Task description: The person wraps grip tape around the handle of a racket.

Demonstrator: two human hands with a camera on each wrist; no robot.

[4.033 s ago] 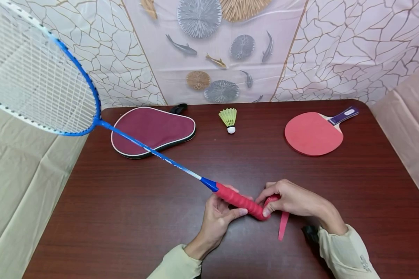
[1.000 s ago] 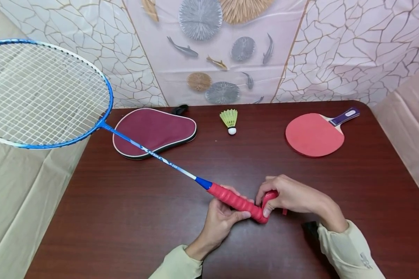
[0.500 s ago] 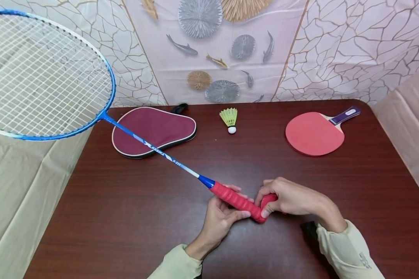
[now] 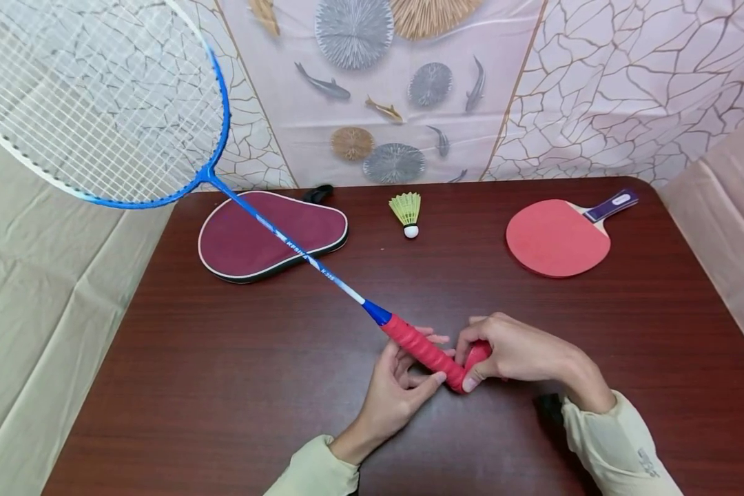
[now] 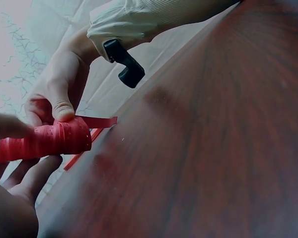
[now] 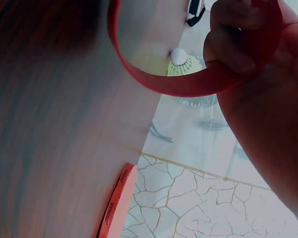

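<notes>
A blue and white badminton racket (image 4: 297, 249) slants up to the left, its head partly beyond the head view's edge. Red grip tape (image 4: 423, 348) covers its handle in overlapping ridges. My left hand (image 4: 389, 393) holds the handle between thumb and fingers near the butt end. Right at that end, my right hand (image 4: 527, 349) pinches the red tape with its thumb against the handle. A loose length of tape (image 6: 188, 85) hangs in a curve from the right hand in the right wrist view. The left wrist view shows the wrapped butt end (image 5: 72, 136) close up.
Along the table's back lie a maroon paddle case (image 4: 266, 234), a yellow shuttlecock (image 4: 407, 213) and a red table tennis paddle (image 4: 558, 238). The brown table (image 4: 235, 386) meets a patterned cloth backdrop (image 4: 384, 89) behind. A black device sits at the right wrist.
The racket head has swung up and to the right, and the racket has turned about its shaft. The tape end hanging below the right hand earlier no longer shows in the head view.
</notes>
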